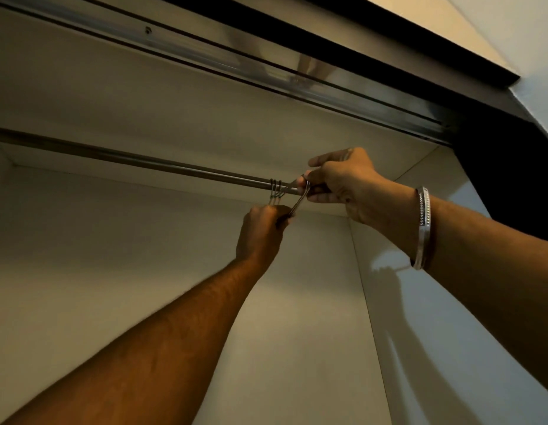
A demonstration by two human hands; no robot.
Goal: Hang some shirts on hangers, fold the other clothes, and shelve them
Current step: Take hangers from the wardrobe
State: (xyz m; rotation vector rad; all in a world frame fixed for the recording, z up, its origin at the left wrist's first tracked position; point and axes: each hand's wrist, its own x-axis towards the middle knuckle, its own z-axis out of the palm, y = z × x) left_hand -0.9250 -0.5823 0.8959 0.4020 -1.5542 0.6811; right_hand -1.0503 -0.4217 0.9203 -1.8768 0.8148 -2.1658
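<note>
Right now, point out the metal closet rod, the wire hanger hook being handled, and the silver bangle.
metal closet rod (pixel 162 166): head view, bare mid-length.
wire hanger hook (pixel 300 200): head view, its shank between the hands.
silver bangle (pixel 423 228): head view, band's outer face.

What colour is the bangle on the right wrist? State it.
Silver, with a row of small studs, on the bangle; head view.

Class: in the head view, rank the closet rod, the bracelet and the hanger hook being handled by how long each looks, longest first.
1. closet rod, spanning over half the frame.
2. bracelet, though it is nearer the camera.
3. hanger hook, partly hidden by the fingers.
</note>
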